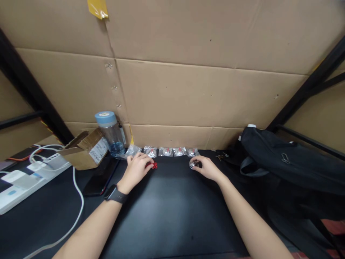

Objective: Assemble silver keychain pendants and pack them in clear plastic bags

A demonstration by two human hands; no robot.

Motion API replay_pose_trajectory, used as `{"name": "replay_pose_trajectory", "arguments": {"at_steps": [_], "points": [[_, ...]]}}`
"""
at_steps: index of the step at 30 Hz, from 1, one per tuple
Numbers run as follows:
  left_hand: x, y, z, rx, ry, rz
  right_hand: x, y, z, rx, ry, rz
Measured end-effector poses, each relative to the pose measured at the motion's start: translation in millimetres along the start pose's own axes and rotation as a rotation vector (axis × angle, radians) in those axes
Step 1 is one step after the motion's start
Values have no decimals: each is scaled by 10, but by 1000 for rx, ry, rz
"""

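Note:
My left hand (137, 168), with a dark watch on the wrist, pinches a small red knotted piece (154, 165) between thumb and fingers just above the black table mat (167, 216). To the right, my right hand (206, 167) is closed around the edge of a small round shiny silver piece (192, 164); its fingers hide part of it. Behind the hands lies a row of clear plastic packets (165, 151), each with a round silver piece and something red inside. A crumpled clear bag (133, 149) is just behind my left hand.
On the left stand an open cardboard box (83, 149), a bottle with a blue lid (109, 133), a dark phone (99, 180) and a white power strip (32, 178) with cables. A black bag (291, 158) lies right. A cardboard wall (172, 93) closes off the back.

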State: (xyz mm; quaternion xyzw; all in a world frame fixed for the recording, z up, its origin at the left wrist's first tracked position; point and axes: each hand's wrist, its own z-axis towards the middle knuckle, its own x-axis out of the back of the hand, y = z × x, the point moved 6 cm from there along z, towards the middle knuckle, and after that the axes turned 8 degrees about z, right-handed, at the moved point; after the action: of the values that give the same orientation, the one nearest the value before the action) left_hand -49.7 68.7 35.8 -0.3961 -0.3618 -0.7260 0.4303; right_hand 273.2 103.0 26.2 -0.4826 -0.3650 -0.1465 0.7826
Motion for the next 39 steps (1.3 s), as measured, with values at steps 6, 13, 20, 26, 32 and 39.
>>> {"name": "replay_pose_trajectory", "arguments": {"at_steps": [6,13,20,26,32,39], "points": [[104,-7,22,81,28,-78,54,-46,-21,-29,32,44],[53,-21,51,170,5,-521,44,-87,-34,-40,90,124],[-127,190,2,251,-5,-839,-253,-429,-45,-30,116,570],[-154,495,-80,209,-9,-868,-475,-751,-87,48,135,817],[-208,709,-132,152,-23,-929,-535,-951,-159,105,138,830],[-214,729,-167,192,-38,-923,-557,-1001,-191,149,145,802]]}}
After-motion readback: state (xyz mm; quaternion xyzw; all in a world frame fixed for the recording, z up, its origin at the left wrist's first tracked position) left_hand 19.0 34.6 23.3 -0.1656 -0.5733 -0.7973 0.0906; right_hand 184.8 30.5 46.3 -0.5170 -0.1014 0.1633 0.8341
